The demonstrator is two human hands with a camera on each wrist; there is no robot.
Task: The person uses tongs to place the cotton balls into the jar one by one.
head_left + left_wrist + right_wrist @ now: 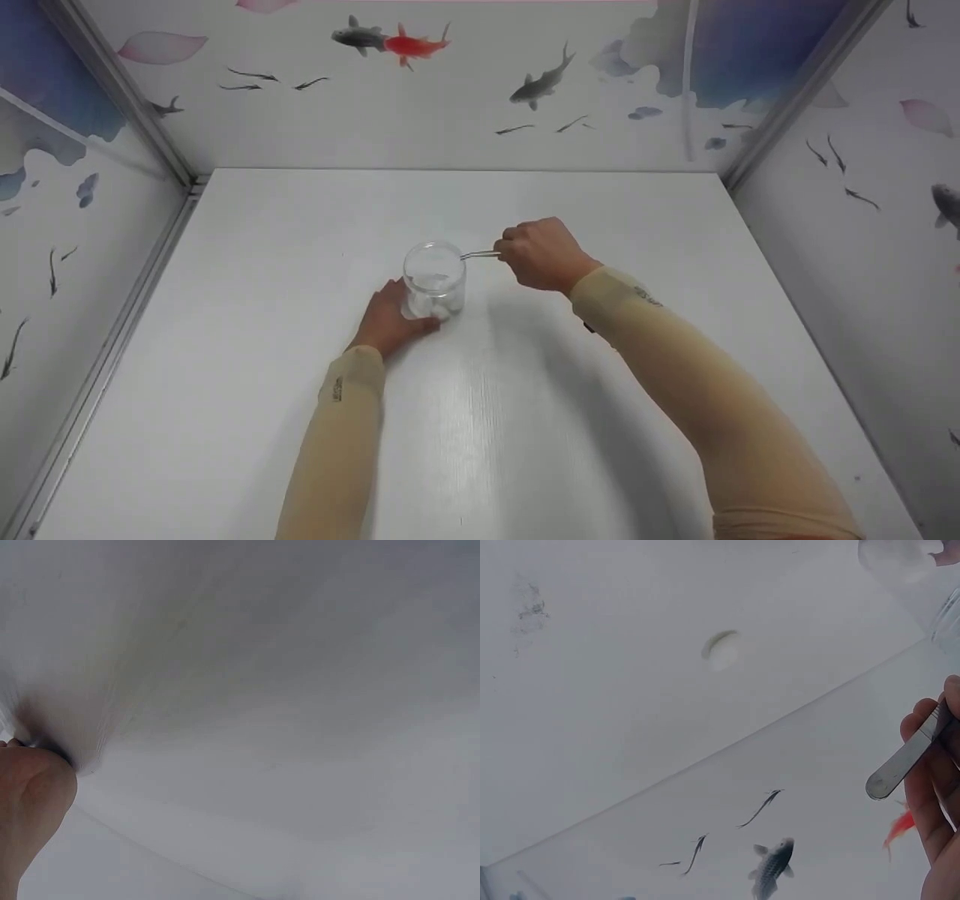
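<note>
A clear, round jar (433, 282) stands upright on the white table, with its mouth uncovered. Whitish lumps (441, 308) lie low inside it. My left hand (390, 321) grips the jar from the left, thumb along its near side. My right hand (546, 253), to the right of the jar, pinches metal tweezers (480, 254). Their bent tips point left and overlap the jar's rim in the head view. From the right wrist, the rounded back end and ridged grip of the tweezers (900, 767) show between fingers and thumb. The left wrist view catches only part of the left hand (34, 799).
White panels (465, 112) printed with fish and petals wall in the table (262, 240) at the back and both sides. Beige sleeves (349, 427) cover both forearms. A shadow of the right arm (585, 382) falls across the tabletop.
</note>
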